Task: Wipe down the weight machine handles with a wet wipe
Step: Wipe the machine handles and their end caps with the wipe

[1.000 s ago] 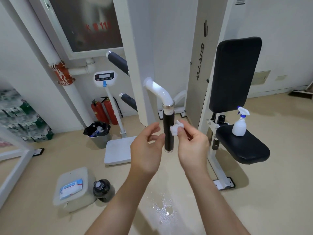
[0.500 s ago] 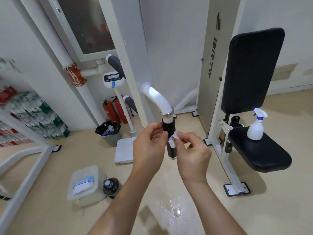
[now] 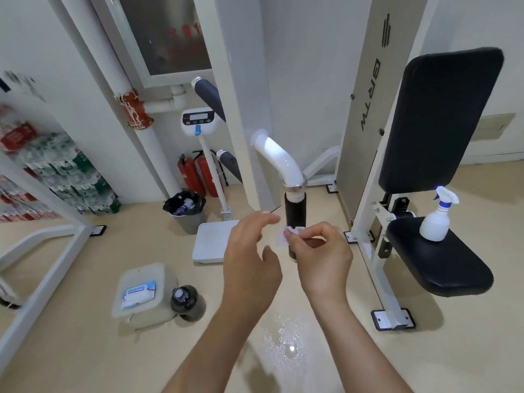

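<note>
A black handle grip (image 3: 295, 211) hangs upright from a curved white tube (image 3: 279, 158) at the centre. My right hand (image 3: 320, 255) pinches a small white wet wipe (image 3: 285, 237) between thumb and fingers, just in front of the grip's lower part. My left hand (image 3: 251, 255) hovers to the left of the grip with relaxed fingers, holding nothing and apart from the handle. Two more dark handles, an upper handle (image 3: 208, 96) and a lower handle (image 3: 230, 163), stick out beyond the white post behind.
A spray bottle (image 3: 435, 215) stands on the black seat (image 3: 442, 258) at right. On the floor lie a lidded tub with a wipe pack (image 3: 140, 292), a dark bottle (image 3: 185, 302), a scale (image 3: 211, 242), a bin (image 3: 185, 211) and a wet patch (image 3: 285, 346).
My left hand has let go of the grip and drawn back to the left. My right hand has slid the wipe down the grip.
</note>
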`<state>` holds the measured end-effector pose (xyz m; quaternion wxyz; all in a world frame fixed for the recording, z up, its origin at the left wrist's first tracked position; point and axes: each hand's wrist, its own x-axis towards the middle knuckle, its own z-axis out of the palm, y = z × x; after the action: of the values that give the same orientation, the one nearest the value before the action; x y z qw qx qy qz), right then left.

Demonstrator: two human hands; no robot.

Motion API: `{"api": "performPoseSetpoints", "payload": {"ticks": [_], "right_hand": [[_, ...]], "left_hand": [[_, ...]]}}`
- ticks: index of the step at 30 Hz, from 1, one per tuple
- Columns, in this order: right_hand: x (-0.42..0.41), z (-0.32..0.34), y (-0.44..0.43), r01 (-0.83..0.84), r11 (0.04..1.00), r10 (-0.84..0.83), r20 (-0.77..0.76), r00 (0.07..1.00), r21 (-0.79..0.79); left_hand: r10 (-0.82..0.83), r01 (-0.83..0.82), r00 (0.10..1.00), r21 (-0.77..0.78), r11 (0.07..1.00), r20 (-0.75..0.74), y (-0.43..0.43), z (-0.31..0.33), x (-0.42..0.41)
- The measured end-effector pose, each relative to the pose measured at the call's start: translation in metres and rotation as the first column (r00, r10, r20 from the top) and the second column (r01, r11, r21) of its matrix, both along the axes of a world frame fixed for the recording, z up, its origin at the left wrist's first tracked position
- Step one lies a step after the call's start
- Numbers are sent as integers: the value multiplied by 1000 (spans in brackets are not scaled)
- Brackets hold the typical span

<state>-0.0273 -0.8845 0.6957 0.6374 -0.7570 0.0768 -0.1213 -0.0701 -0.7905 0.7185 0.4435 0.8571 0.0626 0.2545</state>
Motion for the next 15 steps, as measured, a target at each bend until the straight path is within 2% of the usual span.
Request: {"api": "performPoseSetpoints", "payload": {"ticks": [1, 3, 7, 9, 11, 13, 15], "right_hand": [[0, 1, -1, -12, 1000, 12, -14, 1000, -22], [2, 6, -3, -46, 999, 46, -34, 998, -24], [3, 16, -11, -149, 985, 161, -134, 978, 92], [2, 25, -19, -230, 945, 272, -170, 947, 235], [4, 30, -26, -281, 914, 336, -158, 929, 294], [7, 33, -32, -346, 905, 388, -147, 910, 247], [11, 33, -36, -391, 915, 401, -123, 908, 100]], "left_hand": [[42, -45, 998, 58, 997, 49, -3, -4, -6], [40, -43, 998, 77, 996, 47, -13, -6, -12], [25, -36, 995, -124, 992, -92, -25, -5, 4], [55, -70, 995, -178, 982, -87, -26, -5, 11], [89, -110, 992, -260, 959, -92, -22, -6, 15], [84, -142, 983, -392, 909, -162, -17, -7, 17], [42, -128, 978, -429, 894, -206, -14, -10, 20]]}}
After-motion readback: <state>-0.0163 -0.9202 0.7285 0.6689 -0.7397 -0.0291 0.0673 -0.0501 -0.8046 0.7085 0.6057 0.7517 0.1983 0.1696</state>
